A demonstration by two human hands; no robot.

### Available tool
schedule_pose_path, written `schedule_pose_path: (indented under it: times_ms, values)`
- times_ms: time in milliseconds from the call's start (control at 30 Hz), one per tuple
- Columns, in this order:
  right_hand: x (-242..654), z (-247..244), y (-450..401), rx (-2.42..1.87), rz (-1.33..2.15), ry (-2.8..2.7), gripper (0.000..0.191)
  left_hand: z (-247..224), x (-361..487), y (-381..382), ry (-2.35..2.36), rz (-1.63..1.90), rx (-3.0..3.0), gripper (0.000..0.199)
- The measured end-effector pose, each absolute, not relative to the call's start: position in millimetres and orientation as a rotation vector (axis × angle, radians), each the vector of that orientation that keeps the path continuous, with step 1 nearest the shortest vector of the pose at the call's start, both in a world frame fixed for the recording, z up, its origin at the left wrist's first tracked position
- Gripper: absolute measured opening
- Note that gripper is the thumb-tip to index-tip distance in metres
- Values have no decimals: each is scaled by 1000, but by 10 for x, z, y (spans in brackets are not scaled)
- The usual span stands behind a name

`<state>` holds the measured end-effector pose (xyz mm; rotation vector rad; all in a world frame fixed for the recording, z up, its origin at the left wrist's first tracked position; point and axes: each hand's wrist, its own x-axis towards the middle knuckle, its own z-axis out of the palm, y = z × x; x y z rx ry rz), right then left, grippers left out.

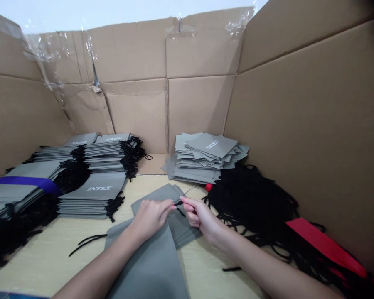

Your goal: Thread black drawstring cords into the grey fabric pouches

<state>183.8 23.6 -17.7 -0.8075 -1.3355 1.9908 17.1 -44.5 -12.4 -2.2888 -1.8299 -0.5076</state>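
A short length of black cord (178,203) is pinched between the fingertips of both hands, which nearly meet at the middle. My left hand (152,216) is closed on its left side, above a large grey fabric pouch (152,265). On the cord's other side, my right hand (202,216) is closed with thumb and fingers together. Two loose cord ends (87,239) stick out from the pouch's left edge. Beneath the hands lie several flat grey pieces (162,193). A thin wire-like line runs up from the fingers toward a small red piece (208,187).
Finished-looking grey INTEX pouches (93,189) with black cords stand in stacks at left, one bundle under a purple band (28,182). Loose grey pouches (210,145) are piled back right, beside a black cord heap (252,199) and red strip (326,247). Cardboard walls (311,124) enclose the table.
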Motion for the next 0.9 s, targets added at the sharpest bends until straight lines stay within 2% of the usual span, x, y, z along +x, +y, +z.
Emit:
schedule_pose_path:
  times_ms: [200, 400, 633, 800, 900]
  values:
    - [1942, -52, 470, -744, 1619, -1311, 39, -94, 23, -379, -2062, -518, -2183, 30]
    - [1813, -191, 297, -760, 1392, -1895, 39, -68, 52, -399, -2025, -564, -2233, 31]
    - [1807, -232, 216, -813, 1139, -2185, 41, -86, -2, -387, -2071, -703, -2281, 30]
    - [1789, -250, 221, -833, 1106, -2199, 39, -66, -61, -364, -2034, -1100, -2415, 25]
    - [1780, -255, 190, -823, 1221, -2079, 32, 26, -42, -375, -1958, -1688, -2508, 24]
